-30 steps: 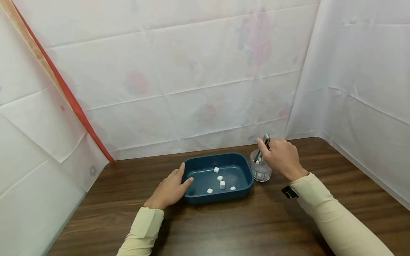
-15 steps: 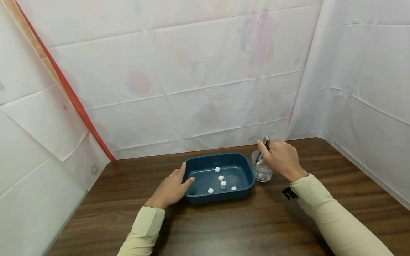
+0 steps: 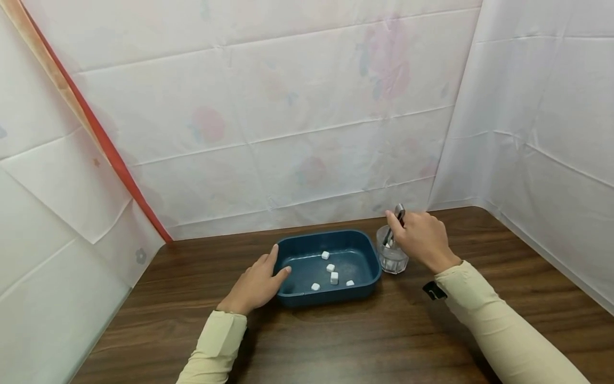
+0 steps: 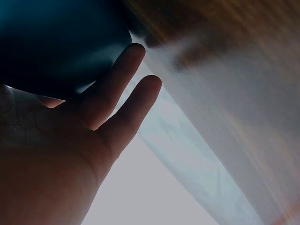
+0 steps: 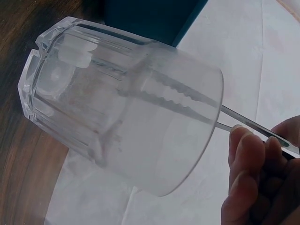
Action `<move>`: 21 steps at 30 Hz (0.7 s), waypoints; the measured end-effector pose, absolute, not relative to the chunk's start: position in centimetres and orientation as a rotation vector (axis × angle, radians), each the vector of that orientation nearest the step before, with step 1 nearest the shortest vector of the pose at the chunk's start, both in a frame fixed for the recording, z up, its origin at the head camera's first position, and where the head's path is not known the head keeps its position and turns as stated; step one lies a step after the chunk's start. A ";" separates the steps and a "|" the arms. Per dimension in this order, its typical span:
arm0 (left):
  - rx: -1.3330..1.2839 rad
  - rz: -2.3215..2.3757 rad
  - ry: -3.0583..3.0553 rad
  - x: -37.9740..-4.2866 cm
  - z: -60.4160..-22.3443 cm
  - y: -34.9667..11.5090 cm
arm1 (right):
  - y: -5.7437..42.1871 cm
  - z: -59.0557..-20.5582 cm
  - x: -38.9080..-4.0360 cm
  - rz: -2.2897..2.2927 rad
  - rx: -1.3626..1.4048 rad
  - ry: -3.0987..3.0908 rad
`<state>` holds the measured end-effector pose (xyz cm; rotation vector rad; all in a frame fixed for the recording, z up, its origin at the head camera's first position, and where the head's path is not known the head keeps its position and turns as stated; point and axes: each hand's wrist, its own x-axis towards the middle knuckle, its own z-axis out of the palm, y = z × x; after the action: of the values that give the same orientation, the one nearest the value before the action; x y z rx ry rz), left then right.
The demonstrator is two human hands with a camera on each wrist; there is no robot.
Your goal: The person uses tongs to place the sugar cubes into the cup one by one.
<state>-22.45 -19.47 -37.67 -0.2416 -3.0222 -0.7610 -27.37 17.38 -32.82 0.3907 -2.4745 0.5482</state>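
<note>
My left hand (image 3: 254, 285) rests on the left side of a dark blue rectangular tray (image 3: 314, 237), its thumb at the rim. In the left wrist view, two straight fingers (image 4: 129, 110) lie along the tray's outer wall. Several small white cubes (image 3: 334, 278) sit in the tray. With my right hand (image 3: 422, 234) I hold metal tongs (image 3: 400, 210), which reach down into a clear glass (image 3: 394, 264) just right of the tray. The right wrist view shows their toothed arms (image 5: 180, 101) inside the glass, near whitish pieces (image 5: 75, 52) at its bottom.
Tray and glass stand on a dark wood table (image 3: 336, 341), towards its back edge. White patterned sheeting (image 3: 268, 106) hangs behind and at both sides. A red-orange strip (image 3: 120, 165) runs down the left corner.
The head view has shifted very slightly. Both hands keep almost the same place, the left on the tray, the right holding the tongs inside the glass.
</note>
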 end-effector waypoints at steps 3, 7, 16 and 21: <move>-0.245 -0.762 -3.019 -22.5 -37.6 -19.5 | 17.4 -32.8 -27.4 0.549 0.389 -2.478; -0.237 -0.763 -3.024 -22.5 -37.8 -19.6 | 17.3 -32.8 -27.5 0.554 0.385 -2.495; -0.232 -0.767 -3.026 -22.4 -37.8 -19.7 | 17.2 -33.0 -27.4 0.542 0.367 -2.547; -0.231 -0.771 -3.025 -22.4 -37.6 -19.5 | 17.2 -33.0 -27.6 0.528 0.367 -2.556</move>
<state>-22.39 -19.50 -37.63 -0.2308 -3.0254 -0.7708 -27.57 17.22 -33.02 0.3673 -2.5560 0.5276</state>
